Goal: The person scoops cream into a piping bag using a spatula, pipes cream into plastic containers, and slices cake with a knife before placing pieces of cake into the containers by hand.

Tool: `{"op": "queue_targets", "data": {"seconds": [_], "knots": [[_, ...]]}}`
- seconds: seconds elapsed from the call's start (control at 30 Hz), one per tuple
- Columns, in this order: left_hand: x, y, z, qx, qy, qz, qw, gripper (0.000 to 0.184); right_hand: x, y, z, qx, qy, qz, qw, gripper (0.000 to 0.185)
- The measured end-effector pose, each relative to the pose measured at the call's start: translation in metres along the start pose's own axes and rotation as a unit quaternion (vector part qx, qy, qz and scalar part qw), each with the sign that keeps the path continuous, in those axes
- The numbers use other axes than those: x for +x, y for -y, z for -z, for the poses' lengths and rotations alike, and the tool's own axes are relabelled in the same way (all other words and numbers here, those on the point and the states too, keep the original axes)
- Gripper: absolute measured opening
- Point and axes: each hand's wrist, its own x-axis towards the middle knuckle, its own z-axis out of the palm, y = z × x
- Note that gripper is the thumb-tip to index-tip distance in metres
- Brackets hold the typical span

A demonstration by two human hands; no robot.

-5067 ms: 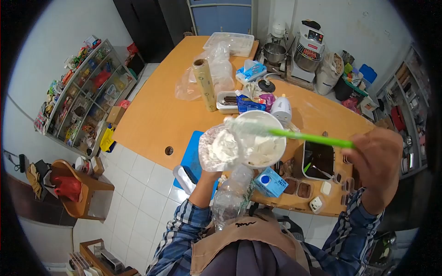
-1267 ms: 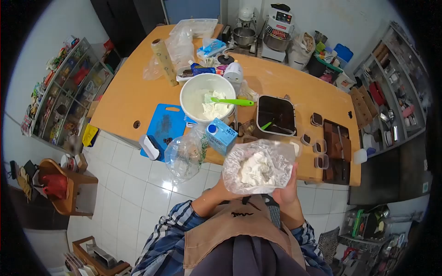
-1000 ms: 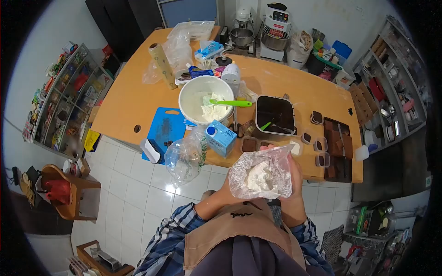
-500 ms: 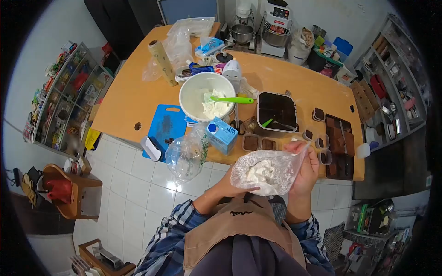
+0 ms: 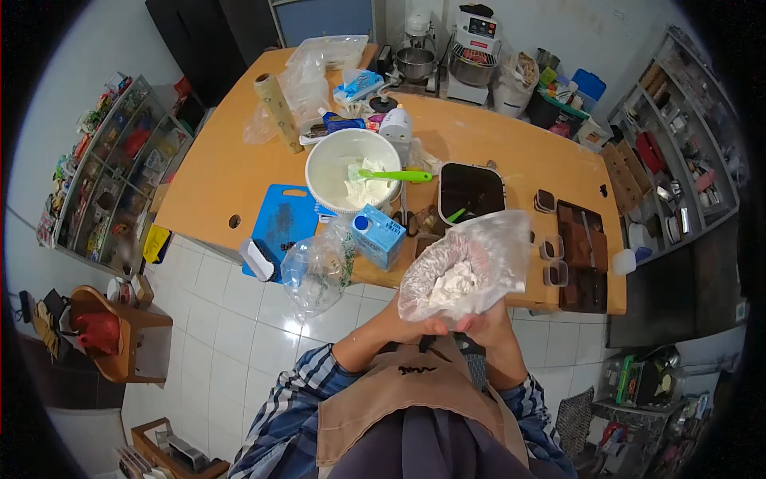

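A clear plastic bag with a lump of white cream in it is held in front of my apron, its mouth spread wide. My left hand cups the bag from below on the left, fingers mostly hidden under the plastic. From the lower right my right hand grips its underside, thumb showing. Beyond the bag stands a white bowl with more white cream and a green spatula resting across its rim. A blue milk carton stands in front of the bowl.
On the wooden table are a blue cutting board, a brush, an empty-looking plastic bag, a dark-filled square container, small brown-filled cups and a dark tray. A film roll stands behind.
My right hand has moved from the bag's upper right edge down under it. The bag has risen slightly, its loose side now standing up to the right over the small boxes.
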Motion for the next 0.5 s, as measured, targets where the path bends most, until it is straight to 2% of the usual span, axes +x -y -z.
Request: {"op": "queue_targets", "data": {"seconds": [0.07,0.17,0.2,0.27,0.33,0.43,0.47,0.5], "knots": [[0.001,0.006,0.006,0.061,0.045,-0.002,0.997,0.109,0.005,0.001,-0.001,0.031,-0.038,-0.018,0.999,0.065],[0.005,-0.006,-0.004,0.129,0.034,0.024,0.991,0.102,0.01,0.004,-0.001,0.053,-0.095,-0.068,0.992,0.047],[0.006,-0.007,-0.005,0.111,0.025,0.048,0.992,0.099,0.01,0.0,0.001,0.051,-0.108,-0.075,0.99,0.044],[0.009,-0.007,-0.005,0.076,0.007,0.096,0.992,0.094,0.012,-0.002,0.001,0.041,-0.112,-0.079,0.99,0.043],[0.01,0.001,0.0,0.07,-0.012,0.088,0.994,0.091,0.018,0.003,0.0,0.025,-0.096,-0.069,0.993,0.045],[0.013,0.0,0.004,0.081,-0.058,0.074,0.992,0.086,0.044,-0.003,0.001,-0.006,-0.008,0.009,1.0,0.05],[0.013,-0.004,0.006,0.087,-0.076,0.07,0.991,0.085,0.056,-0.001,0.008,-0.063,0.056,0.042,0.996,0.062],[0.011,-0.006,0.009,0.092,-0.11,0.067,0.987,0.08,0.071,0.002,0.017,-0.093,0.082,0.079,0.989,0.064]]}}
